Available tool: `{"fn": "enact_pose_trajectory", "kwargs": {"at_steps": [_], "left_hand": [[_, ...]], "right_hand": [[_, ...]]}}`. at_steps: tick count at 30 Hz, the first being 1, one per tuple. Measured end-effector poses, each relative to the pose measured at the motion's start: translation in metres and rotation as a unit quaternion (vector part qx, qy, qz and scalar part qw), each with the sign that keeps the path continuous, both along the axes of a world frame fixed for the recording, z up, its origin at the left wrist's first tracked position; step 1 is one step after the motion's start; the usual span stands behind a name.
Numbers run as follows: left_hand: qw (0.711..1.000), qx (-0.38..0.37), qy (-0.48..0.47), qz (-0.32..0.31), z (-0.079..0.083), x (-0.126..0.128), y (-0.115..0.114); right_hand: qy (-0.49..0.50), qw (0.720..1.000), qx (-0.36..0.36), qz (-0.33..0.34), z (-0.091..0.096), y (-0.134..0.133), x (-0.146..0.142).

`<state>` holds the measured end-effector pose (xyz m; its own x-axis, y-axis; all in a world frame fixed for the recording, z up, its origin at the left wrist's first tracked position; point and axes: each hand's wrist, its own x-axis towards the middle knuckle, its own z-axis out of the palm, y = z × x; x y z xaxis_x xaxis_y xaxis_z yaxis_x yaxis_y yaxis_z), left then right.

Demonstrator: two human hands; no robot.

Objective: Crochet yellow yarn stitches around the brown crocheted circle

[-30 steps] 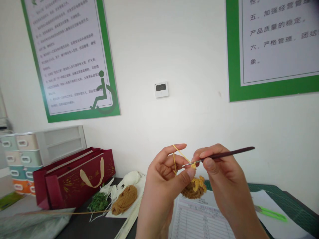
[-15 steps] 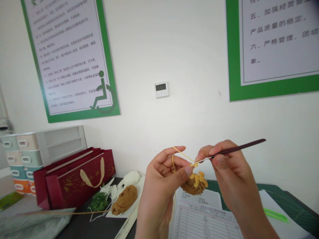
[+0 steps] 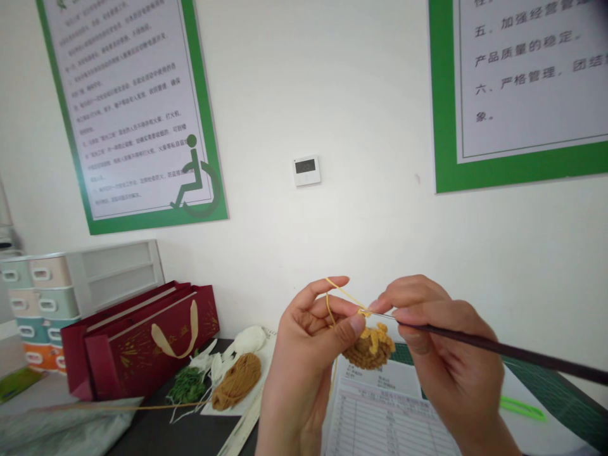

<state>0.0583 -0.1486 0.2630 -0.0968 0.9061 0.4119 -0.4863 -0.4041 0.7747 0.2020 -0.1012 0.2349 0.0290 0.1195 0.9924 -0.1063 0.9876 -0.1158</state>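
My left hand (image 3: 316,335) pinches a small crocheted piece (image 3: 370,349), brown below with yellow stitches along its upper edge. Yellow yarn (image 3: 342,290) loops over the raised left index finger and runs to the stitches. Between the thumb and fingers of my right hand (image 3: 441,342) is a crochet hook (image 3: 503,347) with a dark handle and thin metal shaft. Its tip is in the yellow stitches, right by the left thumb and fingertips. The piece hangs above the table, partly covered by the left thumb.
Printed sheets (image 3: 380,418) and a green cutting mat (image 3: 546,392) lie beneath my hands, with a bright green plastic tool (image 3: 522,408) at right. Left are a brown yarn ball (image 3: 237,380), green yarn (image 3: 187,385), a maroon gift bag (image 3: 142,342) and a drawer unit (image 3: 52,304).
My right hand has turned, so the hook's handle swung from pointing up and right to pointing down and right. The left hand has hardly moved.
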Motion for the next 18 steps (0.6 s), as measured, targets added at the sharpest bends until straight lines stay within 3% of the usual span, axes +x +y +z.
{"fn": "enact_pose_trajectory", "kwargs": {"at_steps": [8, 13, 15, 18], "left_hand": [[0.999, -0.020, -0.020, -0.026, 0.000, 0.003, -0.001], [0.997, 0.022, -0.001, 0.077, 0.001, 0.018, -0.007], [0.991, 0.044, 0.022, 0.123, 0.001, 0.022, -0.009], [0.986, 0.052, 0.049, 0.148, 0.002, 0.022, -0.010]], "right_hand": [[-0.019, 0.997, 0.029, -0.062, -0.005, 0.008, -0.006], [0.039, 0.961, 0.143, -0.232, -0.007, 0.007, -0.015], [0.045, 0.968, 0.109, -0.222, -0.010, 0.004, -0.019], [0.074, 0.992, -0.012, -0.106, -0.013, 0.000, -0.022]]}}
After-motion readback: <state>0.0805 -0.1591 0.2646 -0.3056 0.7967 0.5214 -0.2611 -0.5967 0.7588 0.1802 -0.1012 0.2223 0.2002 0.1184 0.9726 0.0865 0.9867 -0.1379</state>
